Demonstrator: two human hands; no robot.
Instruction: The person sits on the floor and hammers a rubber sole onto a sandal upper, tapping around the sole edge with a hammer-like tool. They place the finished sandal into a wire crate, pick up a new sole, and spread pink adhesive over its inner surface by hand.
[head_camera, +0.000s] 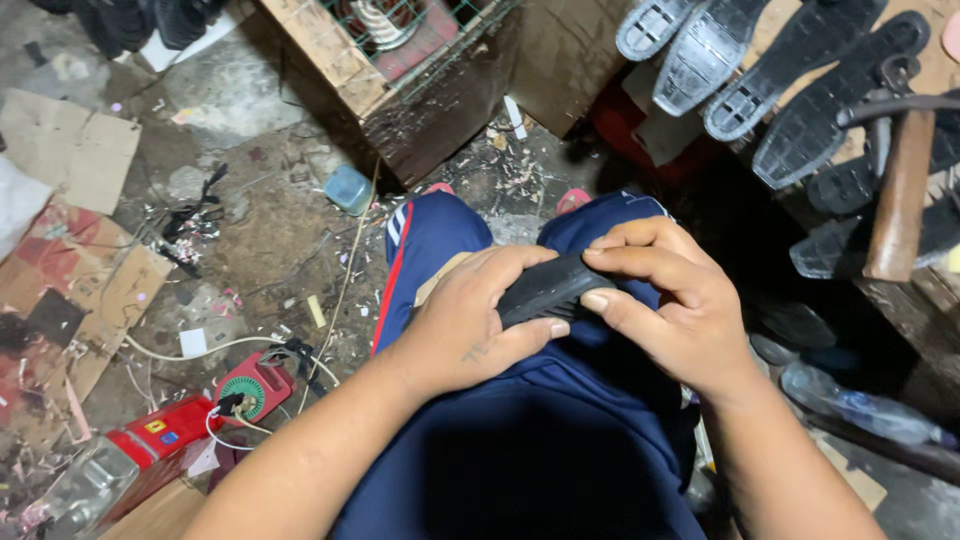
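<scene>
Both hands, L (470, 320) & R (665, 305), fingers curled, grip black shoe sole (548, 287).

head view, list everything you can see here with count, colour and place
shoe sole: one, black, over the lap, held between both hands
shoe soles: several, black, laid side by side at top right
hammer: one, brown wooden handle, on the bench at right
wooden crate: one, brown with wire mesh, top centre
heat tool: one, red, on the floor at lower left
cable: one, white, running across the floor to it
cardboard: several brown pieces, floor at left
small tub: one, pale blue, floor by the crate
plastic bottle: one, clear, lower right
trousers: navy, striped side
left hand: grip on the sole
right hand: grip on the sole
</scene>
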